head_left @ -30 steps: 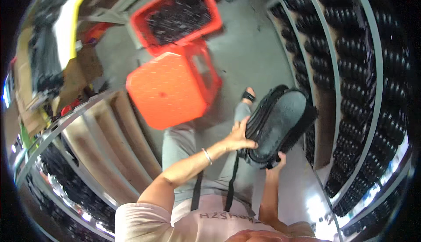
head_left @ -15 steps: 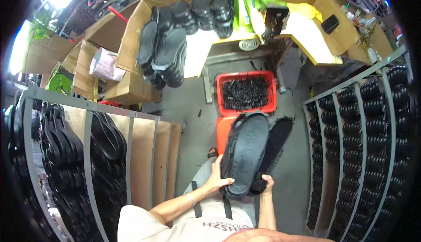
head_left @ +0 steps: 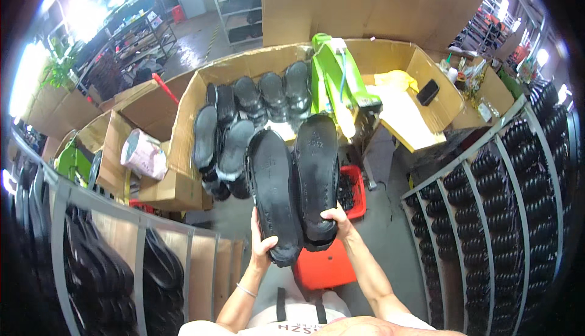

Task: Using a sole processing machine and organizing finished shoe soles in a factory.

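While raised, both hands (head_left: pixel 262 247) grip black shoe soles (head_left: pixel 292 183) above red crate (head_left: pixel 326 269)

Your view is bright overall but uneven. Strong white light floods in from the upper left, where it blows out to pure glare, and smaller lamps flare at the upper right edge. The cardboard walls (head_left: pixel 390 7) in the middle are evenly lit and sharp. The two black soles (head_left: pixel 298 183) you hold up read as dark, nearly flat shapes with only a faint sheen, and their tread detail is hard to make out. The racks (head_left: pixel 518 177) at both sides fall into shade and bend strongly toward the rim, where the picture ends in a black circular border. Near the lower edge, your clothing looks soft and washed out.
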